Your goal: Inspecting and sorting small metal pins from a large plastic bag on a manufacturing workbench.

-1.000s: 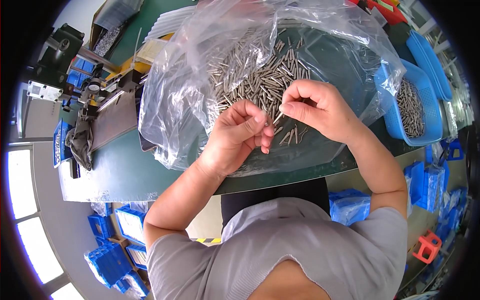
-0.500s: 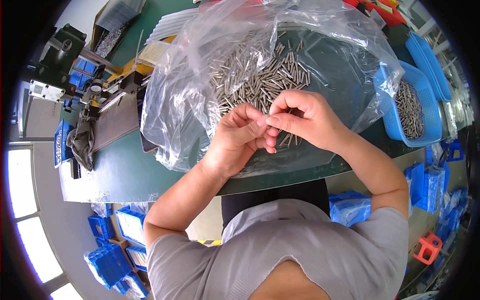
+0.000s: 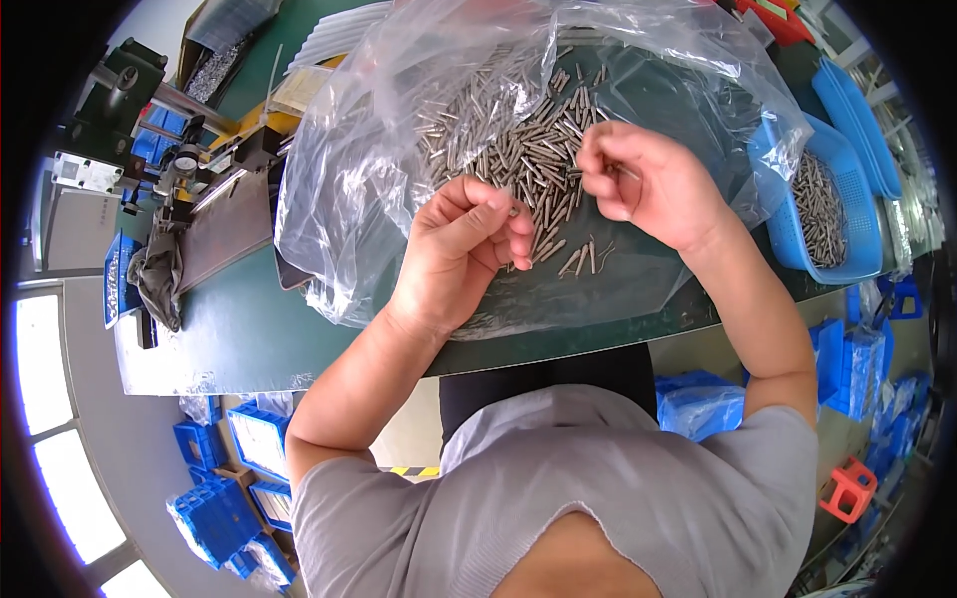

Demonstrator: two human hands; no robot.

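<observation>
Many small metal pins lie heaped on a clear plastic bag spread over the green table. My left hand is closed at the near edge of the heap, with thumb and forefinger pinched on a small metal pin, of which only an end shows. My right hand hovers at the heap's right edge, its fingers curled toward the thumb. Whatever may be between those fingertips is hidden. Just below it, a few loose pins lie apart from the heap, beside some thin curled strands.
At the right stands a blue basket holding similar pins, with a blue lid behind it. A metal fixture occupies the table's left side, a dark cloth near it. Blue crates are stacked on the floor.
My hands have come apart: the right has moved up and to the right, off the left. The left has shifted slightly up and left, still pinching.
</observation>
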